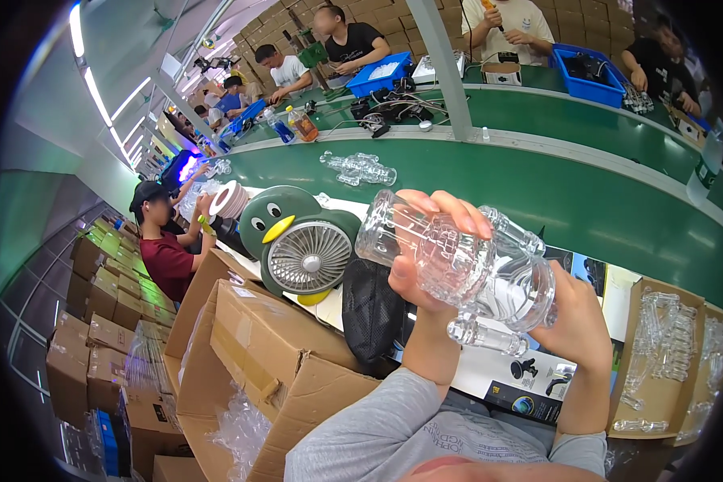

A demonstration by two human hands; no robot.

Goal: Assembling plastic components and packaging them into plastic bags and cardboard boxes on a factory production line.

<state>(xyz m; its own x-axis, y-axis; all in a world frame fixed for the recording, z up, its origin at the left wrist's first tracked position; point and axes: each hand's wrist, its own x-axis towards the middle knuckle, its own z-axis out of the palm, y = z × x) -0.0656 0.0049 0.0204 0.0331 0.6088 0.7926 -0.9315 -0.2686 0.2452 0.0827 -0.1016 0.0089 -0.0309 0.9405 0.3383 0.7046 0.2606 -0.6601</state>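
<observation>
So the writing first: the grey shirt (426, 426) has dark printed lettering across the chest, the printed packaging (526, 402) below the hands carries small text and product pictures, and the water bottle (705, 169) off to the right wears a green label. There also seem to be raised marks on the clear piece (467, 265), but the glare makes them hard to read.

That clear piece is see-through and glossy, looks like rigid plastic, with a round, wide end, a chunky tube body and knobbly little side tubes. It's tilted, up in front of the person's chest, between both hands. The left hand (422, 296) is wrapped round the tube part, fingers over the top and thumb underneath. The right hand (577, 317) cups the other end, its fingers mostly hidden behind.

Just left is a smooth green fan (309, 241) with cartoon eyes, a yellow beak and a round, spoked grille, plus a black mesh pouch (373, 309). Similar clear parts (663, 341) sit in a cardboard tray (631, 422) on the right.
</observation>
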